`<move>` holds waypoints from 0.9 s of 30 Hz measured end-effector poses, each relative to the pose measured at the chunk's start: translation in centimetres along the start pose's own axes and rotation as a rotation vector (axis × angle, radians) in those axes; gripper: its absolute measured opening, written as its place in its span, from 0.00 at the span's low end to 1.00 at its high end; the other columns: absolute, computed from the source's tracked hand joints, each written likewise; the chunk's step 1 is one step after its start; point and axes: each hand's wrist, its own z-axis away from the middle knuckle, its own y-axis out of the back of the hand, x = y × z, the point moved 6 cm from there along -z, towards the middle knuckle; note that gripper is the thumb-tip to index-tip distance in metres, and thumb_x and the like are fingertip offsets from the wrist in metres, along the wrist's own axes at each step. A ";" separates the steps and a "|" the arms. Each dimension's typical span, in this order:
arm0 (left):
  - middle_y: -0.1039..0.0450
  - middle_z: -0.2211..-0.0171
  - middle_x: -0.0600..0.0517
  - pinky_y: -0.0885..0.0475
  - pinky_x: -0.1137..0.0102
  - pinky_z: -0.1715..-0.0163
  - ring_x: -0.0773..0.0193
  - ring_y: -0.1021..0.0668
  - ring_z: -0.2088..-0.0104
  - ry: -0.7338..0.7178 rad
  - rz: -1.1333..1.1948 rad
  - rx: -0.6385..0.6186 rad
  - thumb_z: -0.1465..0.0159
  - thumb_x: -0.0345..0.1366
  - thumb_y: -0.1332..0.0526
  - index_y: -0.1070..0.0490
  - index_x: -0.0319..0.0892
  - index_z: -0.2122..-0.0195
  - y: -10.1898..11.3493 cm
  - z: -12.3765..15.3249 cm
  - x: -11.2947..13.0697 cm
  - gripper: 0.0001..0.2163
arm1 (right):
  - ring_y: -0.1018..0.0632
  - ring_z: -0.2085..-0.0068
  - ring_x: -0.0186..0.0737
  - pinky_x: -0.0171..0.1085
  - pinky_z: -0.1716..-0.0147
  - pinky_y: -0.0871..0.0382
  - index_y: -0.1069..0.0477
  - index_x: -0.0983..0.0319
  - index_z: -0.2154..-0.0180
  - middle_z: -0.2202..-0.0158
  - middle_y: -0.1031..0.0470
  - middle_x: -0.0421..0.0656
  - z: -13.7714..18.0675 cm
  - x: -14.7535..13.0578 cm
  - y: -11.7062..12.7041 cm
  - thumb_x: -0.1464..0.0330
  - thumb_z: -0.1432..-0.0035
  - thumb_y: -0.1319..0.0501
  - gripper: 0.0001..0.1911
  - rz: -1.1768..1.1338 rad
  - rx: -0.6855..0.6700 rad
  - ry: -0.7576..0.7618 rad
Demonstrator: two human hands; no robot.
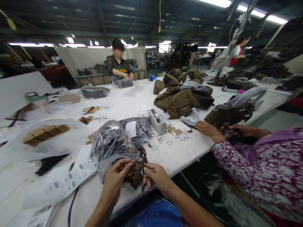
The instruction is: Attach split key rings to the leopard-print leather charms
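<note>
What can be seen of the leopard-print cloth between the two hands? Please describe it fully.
The leopard-print cloth is tan-brown with dark spots, looks soft, and lies bunched, its lower outline uneven. It is at the near edge of the white table, in front of the clear plastic bag. The left hand pinches its upper left; the right hand holds a shiny ring at its right side. Whether it joins the bag's contents is unclear.

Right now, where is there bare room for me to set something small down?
Two patches of table look bare: mid-table, beyond the leopard bag, between the tag bundles and the olive bags; and a strip between the rings and the near edge. It's crowded around the tape dispenser, and on the left with label sheets and plastic.
</note>
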 end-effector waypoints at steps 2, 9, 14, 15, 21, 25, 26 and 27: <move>0.18 0.62 0.45 0.23 0.66 0.57 0.56 0.18 0.60 -0.030 -0.039 -0.004 0.44 0.46 0.32 0.25 0.39 0.61 0.0 0.1 0.2 0.16 | 0.32 0.86 0.27 0.28 0.85 0.39 0.33 0.65 0.64 0.79 0.27 0.37 0.0 0.1 0.1 0.45 0.50 0.38 0.28 0.016 0.009 0.007; 0.20 0.60 0.49 0.25 0.64 0.53 0.57 0.19 0.58 -0.350 -0.360 -0.004 0.38 0.43 0.37 0.23 0.44 0.61 -0.5 1.6 2.9 0.10 | 0.31 0.85 0.29 0.27 0.85 0.39 0.35 0.62 0.58 0.79 0.27 0.35 1.6 -2.5 0.7 0.51 0.40 0.42 0.21 0.127 0.183 0.227; 0.18 0.63 0.51 0.24 0.67 0.58 0.59 0.18 0.62 -0.517 -0.430 -0.122 0.38 0.36 0.37 0.20 0.46 0.64 -2.4 2.8 3.9 0.06 | 0.31 0.86 0.28 0.27 0.85 0.41 0.35 0.62 0.62 0.80 0.27 0.35 1.8 -3.3 0.3 0.50 0.41 0.41 0.20 0.072 0.176 0.213; 0.18 0.64 0.51 0.23 0.68 0.59 0.59 0.18 0.63 -0.531 -0.421 -0.130 0.38 0.36 0.37 0.20 0.46 0.64 -2.6 2.9 3.9 0.06 | 0.32 0.86 0.28 0.27 0.86 0.41 0.35 0.62 0.62 0.80 0.27 0.35 1.7 -3.2 0.2 0.50 0.41 0.41 0.21 0.054 0.166 0.204; 0.18 0.66 0.52 0.23 0.70 0.61 0.60 0.18 0.66 -0.521 -0.353 -0.129 0.39 0.34 0.36 0.19 0.47 0.66 -2.9 3.0 3.6 0.05 | 0.34 0.88 0.27 0.26 0.88 0.43 0.36 0.62 0.64 0.81 0.27 0.35 1.7 -2.8 -0.2 0.51 0.43 0.38 0.20 -0.083 0.095 0.135; 0.18 0.67 0.52 0.24 0.71 0.62 0.61 0.18 0.66 -0.456 -0.334 -0.169 0.41 0.35 0.35 0.19 0.46 0.68 -3.1 2.9 3.3 0.04 | 0.38 0.88 0.25 0.25 0.89 0.48 0.36 0.62 0.65 0.81 0.28 0.34 2.3 -2.6 -0.5 0.52 0.43 0.38 0.20 -0.133 0.065 0.074; 0.19 0.67 0.52 0.24 0.71 0.62 0.61 0.18 0.65 -0.439 -0.336 -0.168 0.41 0.35 0.35 0.20 0.45 0.68 -3.2 2.8 3.2 0.04 | 0.38 0.88 0.25 0.25 0.89 0.48 0.36 0.62 0.65 0.82 0.29 0.34 2.4 -2.6 -0.6 0.52 0.44 0.38 0.20 -0.135 0.058 0.063; 0.19 0.67 0.51 0.24 0.71 0.62 0.61 0.19 0.65 -0.418 -0.340 -0.156 0.41 0.36 0.34 0.20 0.45 0.67 -3.2 2.7 3.1 0.04 | 0.38 0.88 0.25 0.25 0.89 0.48 0.36 0.62 0.65 0.82 0.29 0.34 2.5 -2.6 -0.6 0.51 0.44 0.38 0.20 -0.132 0.052 0.057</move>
